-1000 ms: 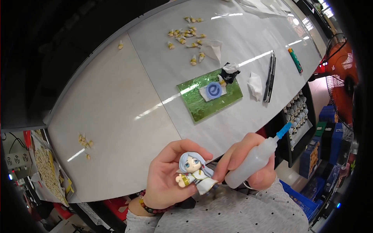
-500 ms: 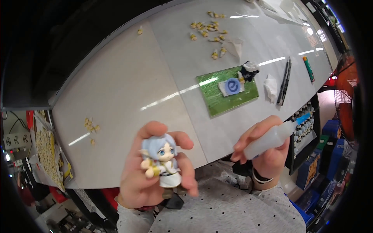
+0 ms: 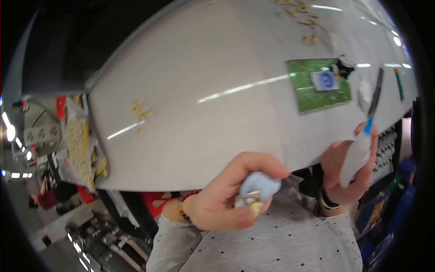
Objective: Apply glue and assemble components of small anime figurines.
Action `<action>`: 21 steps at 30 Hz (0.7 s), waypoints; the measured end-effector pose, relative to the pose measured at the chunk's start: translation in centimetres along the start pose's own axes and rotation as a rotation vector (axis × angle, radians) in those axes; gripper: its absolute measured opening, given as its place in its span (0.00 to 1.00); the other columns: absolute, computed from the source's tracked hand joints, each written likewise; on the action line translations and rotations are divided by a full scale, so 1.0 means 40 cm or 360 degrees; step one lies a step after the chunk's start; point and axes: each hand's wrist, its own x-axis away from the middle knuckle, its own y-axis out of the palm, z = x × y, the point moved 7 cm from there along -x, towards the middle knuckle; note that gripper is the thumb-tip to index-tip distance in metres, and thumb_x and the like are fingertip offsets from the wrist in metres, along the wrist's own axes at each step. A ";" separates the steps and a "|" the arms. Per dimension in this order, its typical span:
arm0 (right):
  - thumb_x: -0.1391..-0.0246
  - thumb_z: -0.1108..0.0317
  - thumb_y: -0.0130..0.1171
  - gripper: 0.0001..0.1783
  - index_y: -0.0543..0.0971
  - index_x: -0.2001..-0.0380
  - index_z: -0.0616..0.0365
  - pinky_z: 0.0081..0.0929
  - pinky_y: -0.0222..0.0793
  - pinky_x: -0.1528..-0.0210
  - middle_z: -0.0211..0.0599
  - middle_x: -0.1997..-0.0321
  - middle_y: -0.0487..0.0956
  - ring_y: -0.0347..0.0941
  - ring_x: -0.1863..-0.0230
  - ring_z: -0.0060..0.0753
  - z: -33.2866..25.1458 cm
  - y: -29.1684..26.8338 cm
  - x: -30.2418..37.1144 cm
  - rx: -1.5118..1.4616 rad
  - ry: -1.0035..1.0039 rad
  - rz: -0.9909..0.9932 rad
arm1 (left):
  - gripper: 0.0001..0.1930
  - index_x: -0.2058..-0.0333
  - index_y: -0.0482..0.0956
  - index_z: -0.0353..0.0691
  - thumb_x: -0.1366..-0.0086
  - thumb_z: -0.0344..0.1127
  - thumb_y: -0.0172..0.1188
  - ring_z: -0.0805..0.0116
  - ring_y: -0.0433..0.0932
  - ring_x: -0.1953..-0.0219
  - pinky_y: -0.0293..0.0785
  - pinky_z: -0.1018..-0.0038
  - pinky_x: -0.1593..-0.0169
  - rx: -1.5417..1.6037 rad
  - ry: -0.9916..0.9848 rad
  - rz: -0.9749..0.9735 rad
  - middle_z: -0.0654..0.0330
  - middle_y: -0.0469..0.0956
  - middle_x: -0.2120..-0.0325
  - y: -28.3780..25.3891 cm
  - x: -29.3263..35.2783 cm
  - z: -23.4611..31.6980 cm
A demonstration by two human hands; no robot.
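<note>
Left hand (image 3: 217,204): fingers wrapped around a small figurine (image 3: 257,188) with pale blue hair, held at 6 o'clock below the worktop (image 3: 190,90) edge.
Right hand (image 3: 346,170): fingers gripping a squeeze bottle (image 3: 356,154) — blue nozzle up, at 4 o'clock.
Doing it well: likely steady the figurine and bring the nozzle close before squeezing.
Worktop: pale grey, with a green mat (image 3: 319,86) at 2 o'clock and small yellowish parts (image 3: 140,111) at 9 o'clock.
Room: blurred — a tray of parts (image 3: 79,149) at left.
</note>
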 end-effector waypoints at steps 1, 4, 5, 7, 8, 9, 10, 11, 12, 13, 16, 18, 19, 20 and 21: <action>0.49 0.52 0.49 0.25 0.58 0.61 0.62 0.13 0.41 0.93 0.24 0.95 0.61 0.52 0.95 0.16 -0.008 -0.001 0.003 -0.0015 0.0008 -0.0131 | 0.30 0.48 0.52 0.35 0.47 0.31 0.56 0.78 0.62 0.75 0.58 0.83 0.73 0.0068 0.0192 -0.0061 0.60 0.61 0.69 0.007 -0.005 0.008; 0.51 0.56 0.53 0.22 0.61 0.61 0.59 0.13 0.46 0.87 0.25 0.88 0.64 0.56 0.89 0.17 -0.039 -0.008 0.017 -0.0079 -0.0071 -0.0172 | 0.29 0.50 0.54 0.38 0.51 0.27 0.57 0.77 0.62 0.77 0.58 0.81 0.76 0.0215 0.0278 -0.0123 0.58 0.60 0.68 0.016 -0.042 -0.010; 0.51 0.56 0.53 0.22 0.61 0.61 0.59 0.13 0.46 0.87 0.25 0.88 0.64 0.56 0.89 0.17 -0.041 -0.015 0.014 -0.0052 -0.0081 -0.0162 | 0.29 0.51 0.55 0.39 0.52 0.25 0.58 0.76 0.61 0.78 0.58 0.80 0.77 0.0275 0.0334 -0.0092 0.58 0.60 0.67 0.014 -0.046 -0.008; 0.52 0.57 0.55 0.20 0.64 0.61 0.56 0.15 0.49 0.80 0.26 0.80 0.64 0.56 0.80 0.19 -0.052 -0.001 0.012 -0.0255 -0.0210 -0.0452 | 0.29 0.52 0.56 0.40 0.53 0.22 0.56 0.75 0.61 0.79 0.57 0.80 0.77 0.0280 0.0376 -0.0082 0.57 0.60 0.67 0.015 -0.057 -0.015; 0.52 0.56 0.56 0.19 0.67 0.62 0.56 0.16 0.48 0.76 0.27 0.75 0.61 0.54 0.75 0.20 -0.059 0.001 0.013 -0.0197 -0.0243 -0.0508 | 0.30 0.51 0.54 0.41 0.53 0.21 0.55 0.74 0.62 0.79 0.57 0.79 0.77 0.0253 0.0405 -0.0028 0.57 0.60 0.67 0.012 -0.058 -0.014; 0.52 0.56 0.56 0.19 0.67 0.62 0.56 0.16 0.48 0.76 0.27 0.75 0.61 0.54 0.75 0.20 -0.059 -0.002 0.007 -0.0184 -0.0242 -0.0511 | 0.31 0.50 0.53 0.41 0.54 0.20 0.54 0.74 0.62 0.78 0.58 0.79 0.76 0.0222 0.0435 0.0031 0.57 0.60 0.66 0.007 -0.059 -0.013; 0.55 0.62 0.59 0.19 0.69 0.62 0.61 0.17 0.49 0.80 0.29 0.76 0.65 0.58 0.79 0.20 -0.062 0.002 0.001 -0.0182 -0.0297 -0.0587 | 0.31 0.50 0.53 0.41 0.54 0.20 0.54 0.74 0.62 0.78 0.58 0.79 0.76 0.0230 0.0438 0.0030 0.57 0.60 0.66 0.009 -0.060 -0.016; 0.58 0.67 0.62 0.21 0.70 0.61 0.66 0.18 0.50 0.85 0.32 0.77 0.69 0.61 0.83 0.21 -0.074 0.006 0.000 -0.0161 -0.0354 -0.0651 | 0.31 0.50 0.52 0.42 0.54 0.19 0.53 0.73 0.63 0.77 0.59 0.78 0.76 0.0208 0.0458 0.0073 0.56 0.60 0.66 0.009 -0.065 -0.016; 0.52 0.50 0.55 0.22 0.71 0.68 0.61 0.16 0.50 0.81 0.28 0.77 0.63 0.58 0.79 0.20 -0.083 0.008 0.012 0.0157 -0.0385 -0.0511 | 0.32 0.49 0.50 0.42 0.54 0.19 0.52 0.73 0.63 0.76 0.59 0.78 0.75 0.0183 0.0477 0.0119 0.56 0.60 0.65 0.006 -0.068 -0.016; 0.52 0.50 0.55 0.22 0.71 0.68 0.61 0.16 0.50 0.81 0.28 0.77 0.63 0.58 0.79 0.20 -0.079 0.017 0.017 0.0175 -0.0381 -0.0503 | 0.32 0.49 0.50 0.42 0.54 0.19 0.52 0.73 0.63 0.76 0.59 0.78 0.75 0.0199 0.0468 0.0111 0.56 0.60 0.65 0.006 -0.073 -0.017; 0.52 0.45 0.52 0.28 0.71 0.69 0.65 0.15 0.51 0.86 0.31 0.79 0.66 0.61 0.83 0.21 -0.085 0.020 0.023 0.0411 -0.0696 -0.0333 | 0.33 0.49 0.49 0.42 0.54 0.19 0.51 0.72 0.64 0.75 0.60 0.76 0.74 0.0132 0.0546 0.0112 0.54 0.61 0.64 0.001 -0.075 -0.012; 0.52 0.45 0.52 0.28 0.71 0.69 0.66 0.15 0.51 0.85 0.31 0.79 0.66 0.61 0.83 0.21 -0.085 0.022 0.021 0.0442 -0.0716 -0.0377 | 0.32 0.49 0.49 0.42 0.53 0.19 0.51 0.71 0.64 0.75 0.62 0.76 0.73 0.0138 0.0588 0.0151 0.54 0.61 0.64 0.000 -0.075 -0.009; 0.52 0.45 0.52 0.29 0.71 0.69 0.66 0.14 0.52 0.85 0.31 0.79 0.67 0.62 0.82 0.21 -0.087 0.027 0.022 0.0468 -0.0740 -0.0420 | 0.32 0.49 0.49 0.42 0.53 0.19 0.51 0.71 0.64 0.75 0.62 0.76 0.73 0.0144 0.0588 0.0153 0.54 0.61 0.64 0.000 -0.075 -0.009; 0.52 0.45 0.52 0.29 0.71 0.69 0.66 0.14 0.52 0.85 0.31 0.79 0.67 0.62 0.82 0.21 -0.088 0.024 0.020 0.0471 -0.0738 -0.0419 | 0.32 0.49 0.49 0.42 0.53 0.19 0.52 0.71 0.64 0.74 0.62 0.76 0.72 0.0136 0.0588 0.0158 0.54 0.61 0.64 0.001 -0.075 -0.009; 0.52 0.45 0.52 0.29 0.71 0.69 0.67 0.14 0.53 0.85 0.32 0.79 0.67 0.62 0.83 0.21 -0.092 0.028 0.021 0.0528 -0.0759 -0.0454 | 0.32 0.49 0.49 0.42 0.53 0.19 0.52 0.71 0.65 0.74 0.62 0.77 0.71 0.0128 0.0588 0.0162 0.53 0.61 0.64 0.001 -0.075 -0.010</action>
